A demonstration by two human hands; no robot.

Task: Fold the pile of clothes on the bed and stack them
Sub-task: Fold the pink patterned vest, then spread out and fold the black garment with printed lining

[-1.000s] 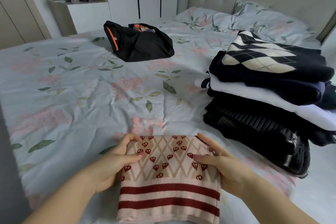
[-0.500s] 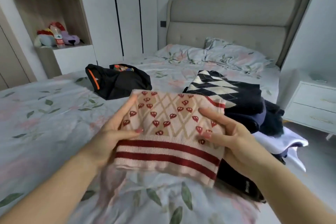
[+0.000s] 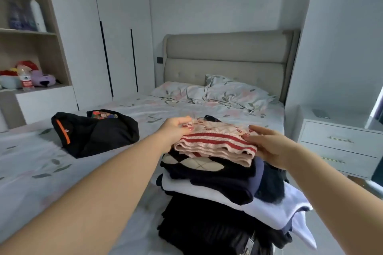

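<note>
Folded striped sweater (image 3: 215, 141) atop the stack (image 3: 217, 176) of folded clothes on the bed (image 3: 37, 172): left hand (image 3: 176, 130) gripping its far-left edge, right hand (image 3: 269, 147) straight-fingered, touching its right edge; black garment (image 3: 97, 132) apart, leftward

Beige padded headboard (image 3: 228, 56) against the far wall; two floral pillows (image 3: 234, 93) propped at its foot; white wardrobe doors (image 3: 116, 37) to the left; wooden shelf unit (image 3: 60, 33) beside them, holding plush toys (image 3: 42, 78), a red-labelled bottle (image 3: 26, 81) and, higher up, a white bottle (image 3: 38, 15); white nightstand (image 3: 339, 141) with two drawers at right.
</note>
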